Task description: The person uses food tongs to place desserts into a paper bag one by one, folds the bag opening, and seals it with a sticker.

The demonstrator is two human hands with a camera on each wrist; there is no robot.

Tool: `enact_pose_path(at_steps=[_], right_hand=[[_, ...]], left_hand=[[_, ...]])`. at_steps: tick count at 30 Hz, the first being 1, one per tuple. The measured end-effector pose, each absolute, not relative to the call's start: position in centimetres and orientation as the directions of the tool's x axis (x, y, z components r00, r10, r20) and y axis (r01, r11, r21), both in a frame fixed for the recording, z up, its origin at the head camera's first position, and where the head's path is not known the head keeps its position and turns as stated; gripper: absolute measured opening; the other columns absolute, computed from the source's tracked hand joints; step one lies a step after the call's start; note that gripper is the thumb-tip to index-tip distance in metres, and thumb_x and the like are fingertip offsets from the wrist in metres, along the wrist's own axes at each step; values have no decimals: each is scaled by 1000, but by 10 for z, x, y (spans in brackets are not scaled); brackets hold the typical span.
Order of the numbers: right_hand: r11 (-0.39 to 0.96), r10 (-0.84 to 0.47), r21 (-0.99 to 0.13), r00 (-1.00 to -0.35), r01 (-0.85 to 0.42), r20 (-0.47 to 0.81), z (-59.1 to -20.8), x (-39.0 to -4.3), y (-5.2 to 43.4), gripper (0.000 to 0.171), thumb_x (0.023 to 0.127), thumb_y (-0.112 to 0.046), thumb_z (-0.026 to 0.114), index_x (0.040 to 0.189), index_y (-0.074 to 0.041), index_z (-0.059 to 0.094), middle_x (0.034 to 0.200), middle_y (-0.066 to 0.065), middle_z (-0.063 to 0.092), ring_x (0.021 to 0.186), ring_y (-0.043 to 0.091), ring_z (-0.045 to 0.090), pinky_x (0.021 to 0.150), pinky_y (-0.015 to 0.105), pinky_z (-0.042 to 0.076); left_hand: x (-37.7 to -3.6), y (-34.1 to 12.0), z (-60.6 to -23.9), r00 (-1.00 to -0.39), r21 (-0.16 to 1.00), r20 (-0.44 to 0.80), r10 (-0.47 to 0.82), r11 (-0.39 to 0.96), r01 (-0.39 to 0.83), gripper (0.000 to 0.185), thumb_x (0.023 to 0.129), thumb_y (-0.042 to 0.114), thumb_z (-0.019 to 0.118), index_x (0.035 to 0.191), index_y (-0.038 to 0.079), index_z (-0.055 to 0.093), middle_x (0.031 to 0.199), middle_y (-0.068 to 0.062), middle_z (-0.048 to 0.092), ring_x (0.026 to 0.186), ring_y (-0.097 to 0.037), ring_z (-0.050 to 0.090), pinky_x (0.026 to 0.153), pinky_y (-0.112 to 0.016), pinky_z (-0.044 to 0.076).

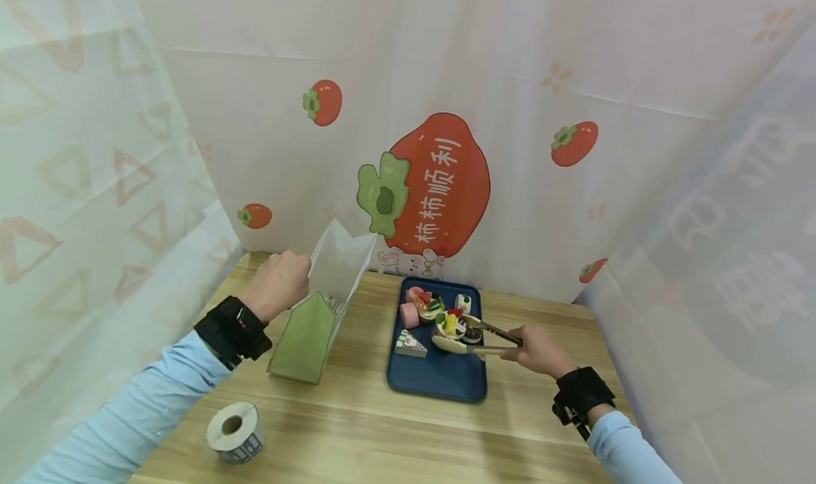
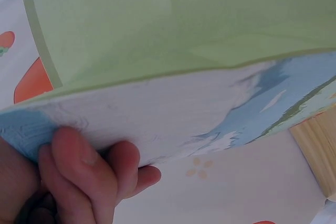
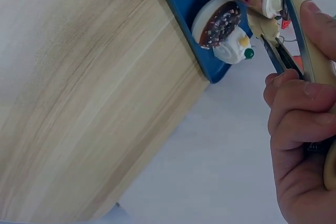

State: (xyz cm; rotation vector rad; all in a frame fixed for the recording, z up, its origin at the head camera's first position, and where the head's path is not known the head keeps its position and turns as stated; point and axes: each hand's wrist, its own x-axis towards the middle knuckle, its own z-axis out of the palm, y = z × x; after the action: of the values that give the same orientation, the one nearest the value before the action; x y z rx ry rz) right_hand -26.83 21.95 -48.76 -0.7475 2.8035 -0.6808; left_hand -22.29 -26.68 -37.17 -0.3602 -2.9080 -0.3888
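My left hand [image 1: 280,283] grips the top edge of a standing paper bag [image 1: 299,342], whose mouth gapes. In the left wrist view its curled fingers [image 2: 84,169] lie against the bag's printed outer side, below the pale green inside. My right hand [image 1: 538,353] holds a pair of food tongs [image 1: 494,350] over a blue tray [image 1: 436,386]. Between the tong tips is a toy cupcake [image 1: 450,323] topped with fruit. Close by in the right wrist view lie a chocolate-topped doughnut [image 3: 220,24] and a small cream cake [image 3: 231,48].
Also on the tray are another fruit-topped cake [image 1: 428,305], pink cylinders [image 1: 409,315] and a cake slice [image 1: 409,344]. A roll of labels [image 1: 234,431] stands at the front left of the wooden table [image 1: 357,434]. Printed curtains [image 1: 510,59] enclose the back and sides.
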Motion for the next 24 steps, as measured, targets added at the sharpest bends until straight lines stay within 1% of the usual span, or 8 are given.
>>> enact_pose_path(at_steps=[5,7,9,12,15,18,22,24], right_hand=[[753,-515,-479,-857,-450,-5,-480,-262,227,14,88,-15,79,85,-6,68,58,-9,35,49,4,27,48,23,24],[750,-517,-482,-856,-454,3,-477,-259,230,15,88,-15,78,84,-7,66,59,-9,32,49,3,25,49,23,23],[743,-519,-491,-855,-455,7,-473,-256,232,15,89,-16,78,86,-6,67,60,-9,30,50,3,24,49,23,24],[729,-519,-516,-855,-449,12,-466,-251,235,17,90,-17,77,93,-2,71,59,-9,35,49,3,26,49,23,26],[722,-511,-537,-859,-435,9,-460,-246,237,26,90,-20,77,104,3,73,61,-8,43,48,3,29,49,24,28],[721,-505,-544,-863,-429,13,-454,-243,238,27,90,-20,77,104,3,73,64,-7,46,50,2,31,50,24,28],[716,-496,-558,-868,-420,16,-446,-240,241,24,91,-20,76,102,1,73,65,-6,45,51,2,31,51,23,28],[713,-486,-574,-874,-403,9,-442,-237,242,26,91,-20,76,105,1,73,65,-7,45,51,2,30,51,23,28]], left_hand=[[-224,-267,-372,-954,239,213,210,936,259,30,84,-13,51,61,6,49,54,-2,43,46,-19,45,44,-30,37],[-224,-267,-372,-951,238,221,215,934,267,30,84,-13,52,61,7,48,54,-2,43,46,-19,45,44,-30,38],[-224,-267,-372,-948,237,227,221,932,274,31,84,-13,52,61,7,48,53,-2,42,45,-19,44,44,-30,37],[-223,-268,-372,-946,239,234,226,929,281,32,84,-13,52,61,7,48,54,-2,42,45,-19,44,45,-30,37],[-222,-267,-372,-944,249,242,223,926,283,31,84,-14,51,61,7,47,53,-2,42,44,-19,44,44,-29,37],[-222,-267,-373,-942,255,254,219,924,284,32,83,-14,51,60,7,46,52,-2,40,43,-18,43,43,-29,36],[-223,-267,-373,-946,260,242,217,924,279,31,83,-14,51,61,7,47,52,-2,41,43,-18,44,43,-29,36],[-223,-268,-373,-948,261,227,222,924,279,30,84,-14,50,61,6,48,53,-2,42,44,-19,44,44,-29,37]])
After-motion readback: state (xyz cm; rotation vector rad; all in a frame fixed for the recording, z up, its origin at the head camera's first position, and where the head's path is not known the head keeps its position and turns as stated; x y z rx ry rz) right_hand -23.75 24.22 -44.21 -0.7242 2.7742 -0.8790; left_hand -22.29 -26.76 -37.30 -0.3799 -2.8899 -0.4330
